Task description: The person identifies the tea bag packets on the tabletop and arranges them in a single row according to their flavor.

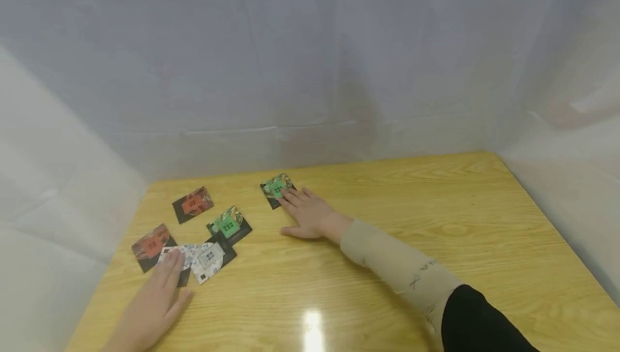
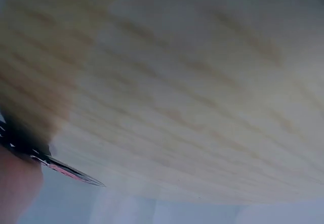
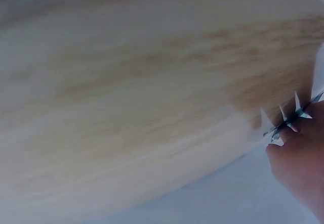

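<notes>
Wooden table (image 1: 436, 223), light yellow w/ visible grain, glare spot near the front edge. Cards lie flat on the left half: green card (image 1: 277, 189) farthest back, near mid-table, w/ right hand (image 1: 307, 213) flat beside it, fingertips on its near edge. Red card (image 1: 192, 204) far left, second green card (image 1: 229, 225) just right of it & nearer. Near-left cluster: another red card (image 1: 151, 246), then two white cards (image 1: 202, 259) overlapping; left hand (image 1: 157, 301) rests flat on the table, fingers on that cluster. Right half bare wood.
</notes>
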A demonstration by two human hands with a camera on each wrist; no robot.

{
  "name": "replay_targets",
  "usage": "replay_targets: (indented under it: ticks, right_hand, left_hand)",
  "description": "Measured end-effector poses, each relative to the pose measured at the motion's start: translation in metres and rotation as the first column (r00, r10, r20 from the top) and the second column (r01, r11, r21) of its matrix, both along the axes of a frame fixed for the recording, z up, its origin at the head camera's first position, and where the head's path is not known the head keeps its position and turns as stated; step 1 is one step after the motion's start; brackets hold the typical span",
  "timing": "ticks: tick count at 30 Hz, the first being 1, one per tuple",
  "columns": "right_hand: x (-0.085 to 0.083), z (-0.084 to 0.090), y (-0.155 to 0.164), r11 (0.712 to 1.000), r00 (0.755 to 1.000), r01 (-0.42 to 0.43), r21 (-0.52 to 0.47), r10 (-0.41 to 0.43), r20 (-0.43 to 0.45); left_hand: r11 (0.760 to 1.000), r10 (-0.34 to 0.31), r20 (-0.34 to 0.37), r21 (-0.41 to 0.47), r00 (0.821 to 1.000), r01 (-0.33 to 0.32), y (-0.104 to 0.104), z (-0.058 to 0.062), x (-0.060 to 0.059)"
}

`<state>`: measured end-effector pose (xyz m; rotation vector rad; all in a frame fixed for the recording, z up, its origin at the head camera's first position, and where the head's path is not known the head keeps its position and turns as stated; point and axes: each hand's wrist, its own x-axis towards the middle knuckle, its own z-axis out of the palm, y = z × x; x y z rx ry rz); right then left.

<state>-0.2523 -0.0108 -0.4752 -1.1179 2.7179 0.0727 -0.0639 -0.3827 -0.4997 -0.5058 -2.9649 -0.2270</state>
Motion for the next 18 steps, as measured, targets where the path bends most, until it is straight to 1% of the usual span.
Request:
replay_targets:
  ticks: [4,8,14,18]
  right_hand:
    - [0.000,0.000,0.008,1.000,1.000,0.005,0.005,-0.005,0.005]
    - [0.001,0.001,0.018,1.000,1.000,0.013,-0.017,-0.012,0.016]
    - [0.001,0.000,0.040,0.998,0.999,0.023,-0.055,-0.022,0.023]
    - [0.000,-0.001,0.057,0.999,1.000,0.021,-0.048,-0.021,0.010]
  left_hand:
    - [1.000,-0.002,0.029,-0.023,1.000,0.003,0.001,-0.001,0.000]
    - [0.999,-0.013,0.034,-0.032,0.999,0.014,0.000,-0.002,0.000]
    - [0.998,-0.045,-0.003,-0.047,0.999,0.044,-0.001,-0.005,0.000]
    - [0.997,-0.052,-0.020,-0.059,0.998,0.051,-0.002,-0.007,0.000]
